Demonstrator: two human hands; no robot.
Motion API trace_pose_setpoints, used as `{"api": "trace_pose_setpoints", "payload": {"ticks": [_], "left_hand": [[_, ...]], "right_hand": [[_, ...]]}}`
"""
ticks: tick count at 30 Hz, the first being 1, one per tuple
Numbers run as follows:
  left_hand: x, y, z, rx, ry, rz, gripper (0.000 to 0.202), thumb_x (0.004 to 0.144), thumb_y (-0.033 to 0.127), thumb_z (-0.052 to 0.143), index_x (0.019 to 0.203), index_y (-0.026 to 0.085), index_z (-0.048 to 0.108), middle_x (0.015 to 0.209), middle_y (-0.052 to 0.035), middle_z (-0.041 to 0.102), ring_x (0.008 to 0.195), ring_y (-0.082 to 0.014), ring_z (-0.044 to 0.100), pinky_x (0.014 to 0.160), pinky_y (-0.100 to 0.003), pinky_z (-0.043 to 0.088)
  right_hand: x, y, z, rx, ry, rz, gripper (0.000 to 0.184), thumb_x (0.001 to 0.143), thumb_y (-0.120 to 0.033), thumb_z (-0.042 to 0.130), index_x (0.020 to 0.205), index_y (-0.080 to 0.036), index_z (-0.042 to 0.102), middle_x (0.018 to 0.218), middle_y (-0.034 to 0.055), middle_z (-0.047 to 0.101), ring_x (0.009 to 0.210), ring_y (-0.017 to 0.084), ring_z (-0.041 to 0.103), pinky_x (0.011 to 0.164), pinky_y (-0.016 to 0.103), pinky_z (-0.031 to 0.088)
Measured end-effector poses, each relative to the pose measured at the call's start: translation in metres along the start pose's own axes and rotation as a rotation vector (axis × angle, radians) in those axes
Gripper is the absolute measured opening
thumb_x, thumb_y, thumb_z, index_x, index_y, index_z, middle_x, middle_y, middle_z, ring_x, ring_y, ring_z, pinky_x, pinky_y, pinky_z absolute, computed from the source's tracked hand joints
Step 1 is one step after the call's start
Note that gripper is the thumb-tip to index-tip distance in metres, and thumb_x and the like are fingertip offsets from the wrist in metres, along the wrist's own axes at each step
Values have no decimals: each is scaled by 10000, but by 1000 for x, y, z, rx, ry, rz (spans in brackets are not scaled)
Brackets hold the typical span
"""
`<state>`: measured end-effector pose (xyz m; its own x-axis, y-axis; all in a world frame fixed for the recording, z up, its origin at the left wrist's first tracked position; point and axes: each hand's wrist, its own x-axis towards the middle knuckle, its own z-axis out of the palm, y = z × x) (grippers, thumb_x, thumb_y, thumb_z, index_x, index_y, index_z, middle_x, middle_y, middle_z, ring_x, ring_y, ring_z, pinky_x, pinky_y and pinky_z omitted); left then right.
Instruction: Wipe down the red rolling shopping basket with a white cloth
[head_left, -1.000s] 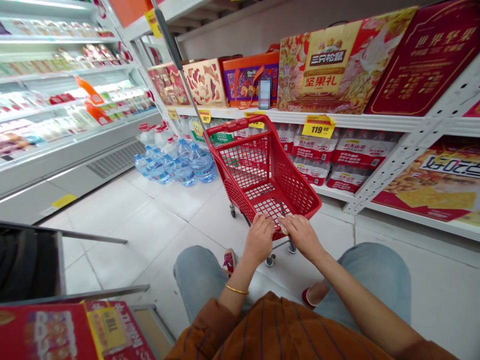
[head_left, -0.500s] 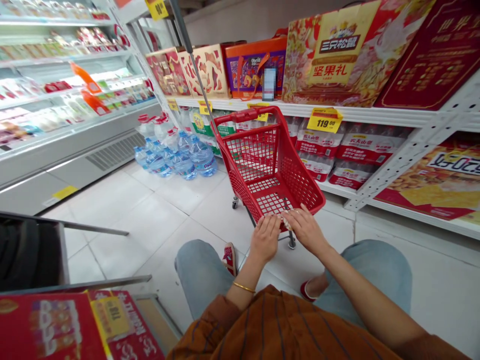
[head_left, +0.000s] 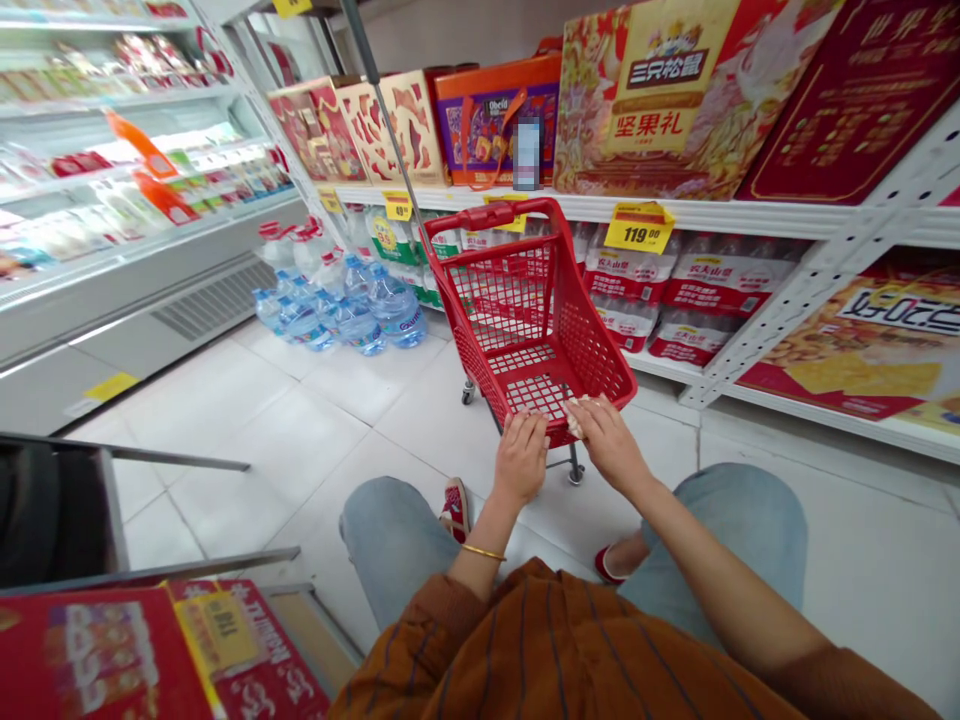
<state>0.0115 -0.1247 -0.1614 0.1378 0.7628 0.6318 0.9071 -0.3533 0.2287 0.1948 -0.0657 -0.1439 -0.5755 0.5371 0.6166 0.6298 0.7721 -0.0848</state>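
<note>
Against the right fingers rests a small pale item.

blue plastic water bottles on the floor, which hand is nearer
Left: the left hand is by the near edge of the red plastic cart, right of the bottles; the right hand is farther right.

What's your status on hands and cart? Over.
Left hand at near rim of red cart; right hand beside it, holding small pale item. Shelving behind cart, water jugs on floor to its left.
</note>
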Motion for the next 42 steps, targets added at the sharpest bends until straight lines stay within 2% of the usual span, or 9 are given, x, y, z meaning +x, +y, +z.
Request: {"api": "trace_pose_setpoints", "payload": {"ticks": [3,6,12,20,25,29,33,37,42], "left_hand": [[-1,-3,3,-24,-2,4,417,942,178,394,1348,143,483,1272,-129,618,1318,-258,459,1113,-505,382],[-2,-10,2,-52,7,33,413,940,171,393,1337,127,496,1257,-142,627,1316,-254,462,1106,-493,392],[-1,-22,-6,-95,-9,75,379,966,201,399,1326,176,513,1306,-101,613,1327,-218,453,1118,-462,382],[5,-25,-5,-115,-50,96,384,969,219,401,1335,184,511,1293,-87,623,1317,-217,466,1116,-468,392],[7,-20,-4,-165,-22,49,368,968,221,402,1311,193,534,1269,-87,633,1315,-216,463,1122,-482,379],[6,-12,0,-199,55,-8,346,962,218,411,1271,169,560,1225,-102,648,1312,-230,459,1117,-500,378],[6,-8,2,-220,75,-37,337,963,201,395,1250,163,568,1204,-104,654,1304,-231,464,1105,-496,395],[4,-11,1,-202,82,-23,339,955,175,391,1245,155,567,1212,-103,649,1306,-227,458,1114,-490,387],[1,-20,-5,-162,53,28,355,945,155,392,1255,164,562,1225,-99,648,1311,-220,463,1110,-470,397]], "right_hand": [[6,-26,9,-4,-29,-42,466,965,-196,397,1429,-147,396,1304,146,561,1220,276,483,1064,487,402],[6,-32,18,-51,-1,-47,478,956,-217,439,1422,-116,408,1340,161,545,1221,291,474,1042,472,415],[5,-11,23,-60,25,-110,414,946,-159,446,1353,-169,519,1157,118,654,1056,238,553,977,411,465],[1,7,23,-3,81,-107,418,941,-111,407,1339,-162,521,1133,119,646,1293,266,440,1084,499,391],[-1,23,13,45,53,-30,421,944,-157,394,1350,-162,504,1137,130,636,1251,271,471,1078,536,389],[6,9,6,88,37,20,426,963,-287,407,1356,-144,487,1124,143,625,1120,261,527,1069,529,393],[14,-13,12,58,59,42,498,962,-445,380,1323,-131,518,1131,150,610,1077,276,520,1050,523,387],[16,-22,29,-13,204,125,331,966,-323,427,1195,-194,628,1029,102,653,979,233,542,982,440,431],[14,-17,38,-67,260,50,233,924,-262,535,1104,-204,672,927,88,669,934,224,556,934,405,460]]}}
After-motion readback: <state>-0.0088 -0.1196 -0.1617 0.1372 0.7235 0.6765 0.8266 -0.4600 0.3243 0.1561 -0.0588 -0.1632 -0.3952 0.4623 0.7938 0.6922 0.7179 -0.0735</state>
